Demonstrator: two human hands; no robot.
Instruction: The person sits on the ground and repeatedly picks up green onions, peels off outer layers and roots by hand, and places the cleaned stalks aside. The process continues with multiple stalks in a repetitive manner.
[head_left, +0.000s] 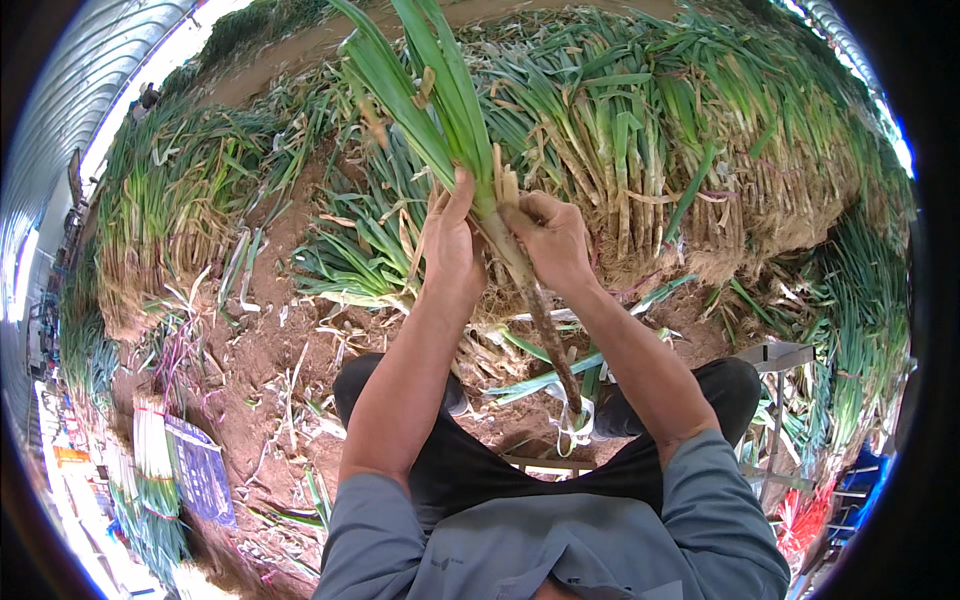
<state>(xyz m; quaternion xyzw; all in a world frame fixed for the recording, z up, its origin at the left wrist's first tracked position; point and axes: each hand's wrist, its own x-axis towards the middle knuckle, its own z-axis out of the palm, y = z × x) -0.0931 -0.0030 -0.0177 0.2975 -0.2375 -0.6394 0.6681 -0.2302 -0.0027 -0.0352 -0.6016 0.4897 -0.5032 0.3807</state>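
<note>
A long green onion (514, 251) slants before me, its green leaves at the top and its dirt-covered stalk end low, between my knees. My left hand (454, 232) is closed round it where the leaves fan out, with the thumb pointing up along the leaf base. On the other side, my right hand (551, 232) pinches dry outer leaves at the neck of the stalk. A pale peeled strip (574, 427) hangs by the stalk's lower end. Behind the hands lie loose green onions (360, 255) with spread leaves.
Large heaps of green onions stand at the back right (622, 165) and left (165, 217). Peeled, tied bundles (154, 450) are at the lower left beside a purple printed sack (199, 469). Leaf scraps litter the soil. A metal stand (776, 356) is at the right, near red plastic strands (802, 521).
</note>
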